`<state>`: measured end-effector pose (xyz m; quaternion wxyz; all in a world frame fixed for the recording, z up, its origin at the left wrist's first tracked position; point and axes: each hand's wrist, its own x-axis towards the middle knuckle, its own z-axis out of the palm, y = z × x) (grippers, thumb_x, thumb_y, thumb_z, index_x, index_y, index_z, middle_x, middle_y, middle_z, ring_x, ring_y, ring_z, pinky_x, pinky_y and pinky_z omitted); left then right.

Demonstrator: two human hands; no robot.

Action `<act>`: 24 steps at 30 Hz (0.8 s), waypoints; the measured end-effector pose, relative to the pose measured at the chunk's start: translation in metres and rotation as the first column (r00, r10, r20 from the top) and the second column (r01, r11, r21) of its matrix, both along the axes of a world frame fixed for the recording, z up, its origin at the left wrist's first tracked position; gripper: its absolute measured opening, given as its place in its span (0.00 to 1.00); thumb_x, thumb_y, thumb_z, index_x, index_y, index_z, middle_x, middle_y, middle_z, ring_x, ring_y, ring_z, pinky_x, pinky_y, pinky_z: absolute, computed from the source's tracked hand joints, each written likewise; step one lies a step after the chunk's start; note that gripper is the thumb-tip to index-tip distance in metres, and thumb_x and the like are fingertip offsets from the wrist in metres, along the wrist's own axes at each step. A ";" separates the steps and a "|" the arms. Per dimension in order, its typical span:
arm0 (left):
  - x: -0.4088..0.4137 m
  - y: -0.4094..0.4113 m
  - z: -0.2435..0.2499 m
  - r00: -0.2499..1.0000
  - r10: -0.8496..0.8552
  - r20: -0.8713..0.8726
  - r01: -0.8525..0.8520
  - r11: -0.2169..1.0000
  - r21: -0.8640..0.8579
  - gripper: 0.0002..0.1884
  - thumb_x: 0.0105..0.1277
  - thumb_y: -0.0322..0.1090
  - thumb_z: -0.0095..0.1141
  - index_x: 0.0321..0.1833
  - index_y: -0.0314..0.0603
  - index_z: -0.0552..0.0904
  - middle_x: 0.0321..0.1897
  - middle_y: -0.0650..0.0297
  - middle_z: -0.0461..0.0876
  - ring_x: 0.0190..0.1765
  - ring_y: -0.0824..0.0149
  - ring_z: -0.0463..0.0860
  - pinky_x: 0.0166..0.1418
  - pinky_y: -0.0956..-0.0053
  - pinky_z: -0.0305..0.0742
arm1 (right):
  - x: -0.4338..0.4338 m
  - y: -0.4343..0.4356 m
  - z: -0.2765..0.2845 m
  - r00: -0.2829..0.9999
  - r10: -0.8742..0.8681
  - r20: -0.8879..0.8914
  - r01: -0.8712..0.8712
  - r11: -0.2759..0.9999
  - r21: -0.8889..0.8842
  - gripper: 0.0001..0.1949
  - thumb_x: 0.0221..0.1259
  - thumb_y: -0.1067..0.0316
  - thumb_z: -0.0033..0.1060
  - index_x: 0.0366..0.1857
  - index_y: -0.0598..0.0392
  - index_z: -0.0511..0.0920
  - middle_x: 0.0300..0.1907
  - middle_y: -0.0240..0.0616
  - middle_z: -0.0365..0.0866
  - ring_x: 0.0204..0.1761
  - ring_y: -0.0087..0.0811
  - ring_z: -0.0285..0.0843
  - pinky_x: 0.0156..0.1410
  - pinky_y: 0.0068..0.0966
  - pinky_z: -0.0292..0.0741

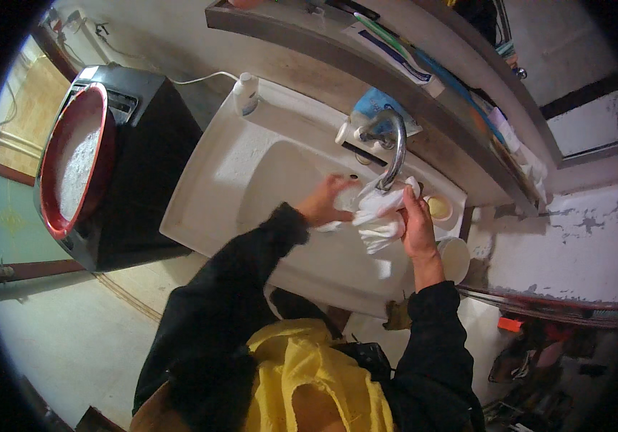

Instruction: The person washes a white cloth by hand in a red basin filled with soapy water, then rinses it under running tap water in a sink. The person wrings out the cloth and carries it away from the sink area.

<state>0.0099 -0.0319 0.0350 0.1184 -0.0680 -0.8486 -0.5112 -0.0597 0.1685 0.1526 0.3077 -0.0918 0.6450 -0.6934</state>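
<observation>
Below the mouth of a curved chrome faucet (399, 143), my right hand (420, 229) grips a bunched white cloth (379, 229). The cloth hangs in folds over a white washbasin (336, 275). Just left of it is my left hand (326, 202), slightly blurred, with thumb and fingers apart and nothing plainly held. A small white patch shows under that hand; I cannot tell whether it belongs to the cloth. The drain is hidden from view.
A bar of soap (438, 207) rests in the basin's right corner, with a white cup-like container (453, 259) beside it. A white bottle (246, 94) and a blue pouch (376, 108) stand along the back. Left, a red basin (79, 162) of suds sits on a black appliance (141, 173). A cluttered shelf (298, 40) overhangs.
</observation>
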 end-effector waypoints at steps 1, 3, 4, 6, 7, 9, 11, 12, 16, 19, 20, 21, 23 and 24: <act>-0.003 0.008 0.001 0.991 -0.050 0.125 0.035 0.992 0.123 0.27 0.61 0.38 0.63 0.62 0.41 0.72 0.52 0.50 0.76 0.60 0.53 0.71 0.64 0.62 0.68 | -0.007 0.010 -0.005 1.000 0.016 0.006 -0.016 1.000 0.021 0.19 0.73 0.55 0.46 0.55 0.58 0.75 0.47 0.36 0.81 0.48 0.28 0.79 0.56 0.27 0.74; -0.008 0.015 0.005 0.940 -0.126 0.318 -0.015 0.913 0.407 0.26 0.65 0.40 0.59 0.64 0.39 0.70 0.49 0.52 0.77 0.57 0.58 0.74 0.62 0.66 0.69 | -0.015 0.021 -0.011 0.992 0.058 -0.115 -0.043 0.990 0.132 0.19 0.71 0.56 0.50 0.57 0.59 0.74 0.48 0.38 0.81 0.49 0.29 0.79 0.56 0.27 0.74; -0.011 0.016 0.006 0.915 -0.136 0.380 -0.108 0.826 0.553 0.26 0.67 0.41 0.58 0.65 0.37 0.68 0.48 0.54 0.78 0.55 0.61 0.76 0.61 0.69 0.70 | -0.017 0.026 -0.015 0.967 0.093 -0.238 -0.038 0.974 0.225 0.21 0.69 0.56 0.54 0.58 0.60 0.73 0.48 0.39 0.81 0.49 0.31 0.79 0.56 0.27 0.74; -0.014 0.011 0.007 0.869 -0.078 0.489 -0.406 0.454 0.793 0.29 0.70 0.42 0.55 0.67 0.31 0.64 0.48 0.58 0.79 0.50 0.66 0.78 0.58 0.72 0.72 | -0.019 0.036 -0.021 0.897 0.266 -0.353 -0.038 0.843 0.537 0.26 0.63 0.55 0.59 0.59 0.61 0.71 0.49 0.44 0.80 0.50 0.36 0.79 0.57 0.28 0.73; -0.021 -0.004 0.003 0.877 -0.123 0.465 -0.307 0.601 0.738 0.24 0.72 0.42 0.51 0.65 0.36 0.64 0.45 0.60 0.79 0.45 0.70 0.79 0.47 0.73 0.75 | -0.021 0.041 -0.023 0.858 0.399 -0.323 -0.045 0.685 0.728 0.29 0.60 0.53 0.62 0.60 0.63 0.70 0.50 0.47 0.79 0.52 0.39 0.78 0.58 0.30 0.73; -0.028 -0.006 -0.004 0.908 -0.082 0.412 -0.256 0.669 0.698 0.23 0.71 0.41 0.52 0.64 0.40 0.63 0.45 0.56 0.80 0.42 0.65 0.81 0.43 0.66 0.76 | -0.029 0.049 -0.050 0.812 0.562 -0.159 -0.014 0.291 0.957 0.33 0.49 0.51 0.67 0.57 0.61 0.72 0.51 0.56 0.79 0.53 0.50 0.77 0.60 0.36 0.72; -0.029 -0.005 0.001 0.913 0.047 0.405 -0.253 0.844 0.472 0.21 0.69 0.40 0.53 0.60 0.42 0.64 0.43 0.51 0.80 0.39 0.58 0.82 0.42 0.61 0.76 | -0.035 0.068 -0.093 0.780 0.606 -0.159 -0.020 0.278 0.960 0.27 0.50 0.56 0.68 0.53 0.60 0.75 0.38 0.48 0.82 0.43 0.43 0.81 0.51 0.34 0.75; -0.023 -0.004 0.012 0.902 0.165 0.400 -0.276 0.931 0.240 0.20 0.68 0.39 0.54 0.57 0.41 0.65 0.41 0.48 0.81 0.38 0.54 0.82 0.42 0.58 0.75 | -0.036 0.069 -0.095 0.801 0.567 -0.195 -0.006 0.333 0.943 0.22 0.52 0.59 0.66 0.48 0.60 0.76 0.33 0.44 0.82 0.39 0.39 0.81 0.46 0.32 0.75; -0.005 -0.014 0.022 0.859 0.222 0.462 -0.181 0.975 -0.131 0.29 0.62 0.39 0.58 0.65 0.46 0.63 0.40 0.40 0.79 0.42 0.40 0.80 0.47 0.51 0.73 | -0.037 0.067 -0.077 0.997 0.069 0.023 -0.072 0.884 0.461 0.10 0.60 0.64 0.59 0.39 0.58 0.78 0.35 0.36 0.81 0.40 0.31 0.79 0.49 0.27 0.73; 0.001 -0.008 0.007 0.950 0.003 0.311 -0.027 0.997 0.073 0.35 0.61 0.42 0.61 0.70 0.52 0.61 0.41 0.41 0.79 0.50 0.42 0.78 0.53 0.52 0.71 | -0.023 0.041 -0.036 0.997 0.044 0.069 -0.054 0.986 0.156 0.08 0.59 0.71 0.59 0.41 0.55 0.76 0.35 0.27 0.76 0.39 0.22 0.74 0.47 0.19 0.70; 0.004 0.000 0.008 0.959 -0.045 0.279 0.022 0.996 0.084 0.34 0.61 0.41 0.61 0.70 0.51 0.63 0.43 0.42 0.79 0.50 0.45 0.78 0.54 0.54 0.72 | -0.017 0.031 -0.022 0.995 0.040 0.094 -0.047 0.996 0.071 0.09 0.58 0.71 0.60 0.42 0.55 0.75 0.36 0.27 0.76 0.40 0.22 0.74 0.48 0.19 0.70; 0.002 0.012 0.013 0.966 -0.101 0.239 0.080 0.992 0.095 0.33 0.61 0.41 0.62 0.70 0.50 0.65 0.44 0.44 0.79 0.50 0.48 0.78 0.55 0.56 0.73 | -0.017 0.027 -0.014 0.991 0.077 0.108 -0.085 0.994 0.069 0.11 0.55 0.72 0.63 0.42 0.54 0.75 0.38 0.27 0.75 0.42 0.21 0.74 0.50 0.20 0.70; -0.007 0.025 -0.013 0.971 -0.177 0.158 0.184 0.982 -0.029 0.25 0.61 0.39 0.63 0.62 0.44 0.76 0.45 0.49 0.81 0.54 0.56 0.76 0.60 0.61 0.72 | -0.008 0.007 0.003 0.968 0.253 -0.004 -0.252 0.966 0.056 0.13 0.56 0.73 0.62 0.45 0.54 0.74 0.39 0.28 0.76 0.44 0.23 0.74 0.55 0.22 0.70; -0.011 0.023 -0.015 0.958 -0.234 0.167 0.237 0.972 0.005 0.23 0.61 0.38 0.62 0.60 0.43 0.77 0.44 0.52 0.82 0.54 0.58 0.77 0.60 0.63 0.72 | -0.007 0.003 0.007 0.941 0.332 -0.062 -0.328 0.943 0.058 0.14 0.56 0.73 0.61 0.46 0.54 0.73 0.39 0.28 0.76 0.45 0.24 0.75 0.57 0.22 0.70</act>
